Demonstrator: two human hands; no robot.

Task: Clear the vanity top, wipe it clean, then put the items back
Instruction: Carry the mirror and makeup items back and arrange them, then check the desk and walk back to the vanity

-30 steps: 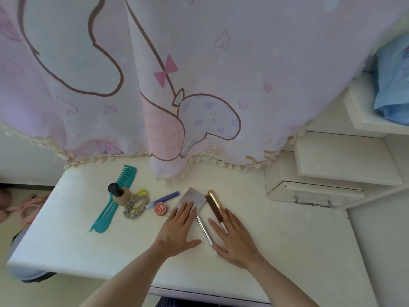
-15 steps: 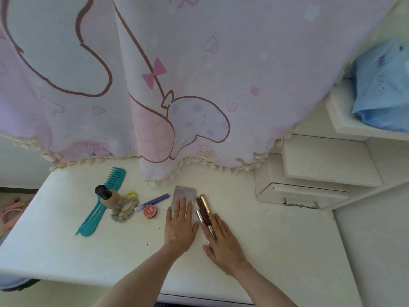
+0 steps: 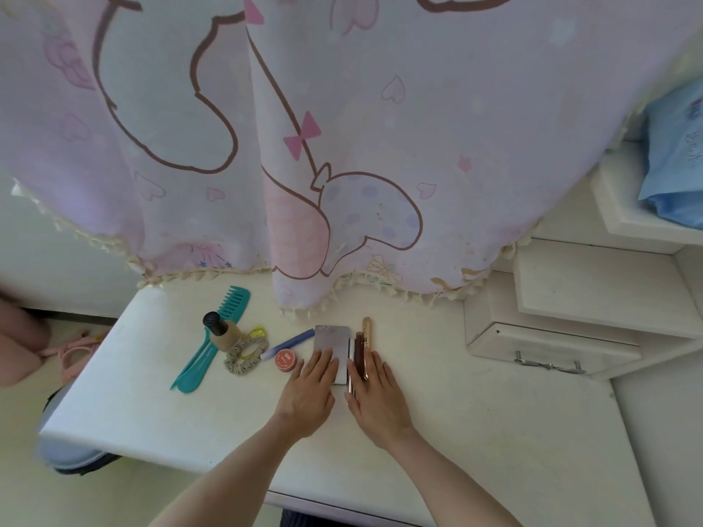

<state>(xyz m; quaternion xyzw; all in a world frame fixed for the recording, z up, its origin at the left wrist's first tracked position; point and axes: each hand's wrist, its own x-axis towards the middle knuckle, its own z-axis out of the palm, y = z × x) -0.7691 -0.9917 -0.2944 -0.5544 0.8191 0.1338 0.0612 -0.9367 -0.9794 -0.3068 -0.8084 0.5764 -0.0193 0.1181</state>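
Closer together now, left hand (image 3: 310, 389) and right hand (image 3: 378, 399) lie flat, empty; red tin (image 3: 285, 359) label seems unreadable.

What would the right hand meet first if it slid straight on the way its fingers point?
The right hand lies flat, fingers pointing away toward the curtain. Its fingertips already touch the brown and gold tubes; sliding on would likely push them first. Beyond lies bare vanity top, then the curtain's fringe.
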